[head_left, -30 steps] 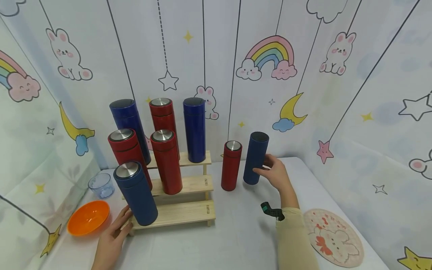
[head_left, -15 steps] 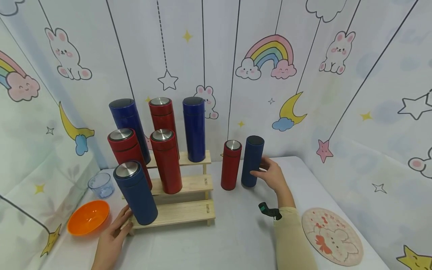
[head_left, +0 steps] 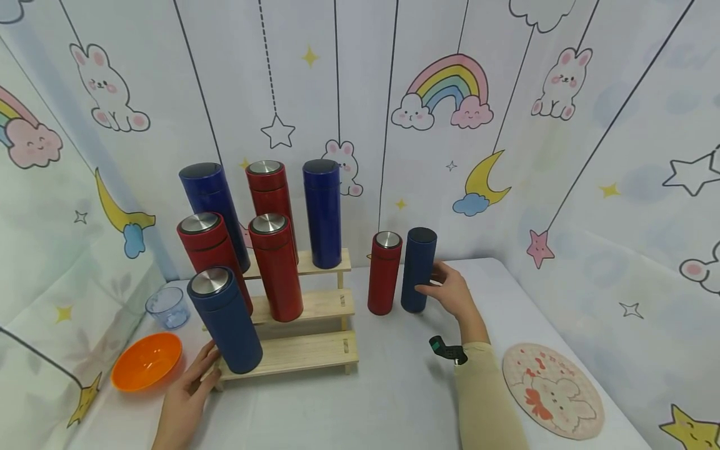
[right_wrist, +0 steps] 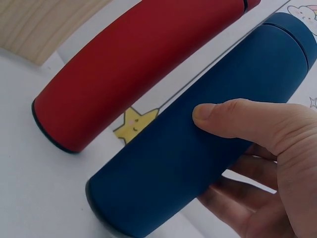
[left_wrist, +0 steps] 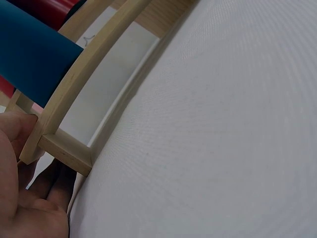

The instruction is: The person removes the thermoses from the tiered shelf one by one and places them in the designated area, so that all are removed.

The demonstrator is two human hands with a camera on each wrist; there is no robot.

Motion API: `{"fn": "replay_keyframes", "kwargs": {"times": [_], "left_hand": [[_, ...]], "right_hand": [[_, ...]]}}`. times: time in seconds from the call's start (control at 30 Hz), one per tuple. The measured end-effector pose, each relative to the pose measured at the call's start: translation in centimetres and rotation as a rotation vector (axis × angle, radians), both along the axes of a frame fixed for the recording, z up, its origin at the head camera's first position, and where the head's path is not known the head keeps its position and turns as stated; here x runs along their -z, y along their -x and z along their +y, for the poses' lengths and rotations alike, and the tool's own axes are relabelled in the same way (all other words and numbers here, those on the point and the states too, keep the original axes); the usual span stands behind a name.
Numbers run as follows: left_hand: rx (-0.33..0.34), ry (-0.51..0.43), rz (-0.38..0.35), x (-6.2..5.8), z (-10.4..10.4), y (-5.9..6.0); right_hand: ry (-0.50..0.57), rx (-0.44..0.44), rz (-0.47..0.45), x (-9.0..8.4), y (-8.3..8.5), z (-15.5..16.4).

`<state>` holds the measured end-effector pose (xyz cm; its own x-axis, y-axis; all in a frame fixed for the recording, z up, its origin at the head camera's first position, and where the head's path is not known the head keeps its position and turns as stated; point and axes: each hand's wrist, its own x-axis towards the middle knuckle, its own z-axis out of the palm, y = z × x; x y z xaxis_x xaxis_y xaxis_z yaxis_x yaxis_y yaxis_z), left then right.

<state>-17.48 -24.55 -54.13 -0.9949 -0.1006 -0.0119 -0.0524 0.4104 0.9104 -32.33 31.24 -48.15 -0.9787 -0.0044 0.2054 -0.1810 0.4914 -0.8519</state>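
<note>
My right hand [head_left: 454,292] holds a dark blue thermos [right_wrist: 198,134] upright on the table, thumb on the near side and fingers curled behind it. Just left of it stands a red thermos [head_left: 385,275] with a steel-topped lid. At the front left, my left hand [head_left: 188,390] grips the end of the bottom step of a three-step wooden rack [head_left: 306,351]; in the left wrist view its thumb and fingers close round the wooden frame [left_wrist: 54,119]. A matte blue thermos [head_left: 227,325] on that step stands right beside this hand.
Two red thermoses, the nearer one [head_left: 277,269] among them, stand on the middle step. The top step bears a red thermos [head_left: 270,178] and two glossy blue ones [head_left: 323,215]. Left of the rack are an orange bowl [head_left: 147,362] and a glass bowl [head_left: 169,309]; far right lies a round rabbit mat [head_left: 554,390].
My right hand has moved the blue thermos slightly left, towards the red one, and straightened it from a tilt to upright on the table. The left hand stays at the rack.
</note>
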Motion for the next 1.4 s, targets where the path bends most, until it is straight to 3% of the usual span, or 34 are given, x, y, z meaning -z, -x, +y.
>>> {"fn": "replay_keyframes", "kwargs": {"times": [0.77, 1.4], "left_hand": [[0.008, 0.021, -0.022, 0.0, 0.0, -0.1], [-0.009, 0.016, -0.015, -0.2, 0.0, -0.2]], "right_hand": [[0.008, -0.072, -0.092, -0.4, -0.3, 0.8], [0.057, -0.035, 0.083, -3.3, -1.8, 0.8]]}}
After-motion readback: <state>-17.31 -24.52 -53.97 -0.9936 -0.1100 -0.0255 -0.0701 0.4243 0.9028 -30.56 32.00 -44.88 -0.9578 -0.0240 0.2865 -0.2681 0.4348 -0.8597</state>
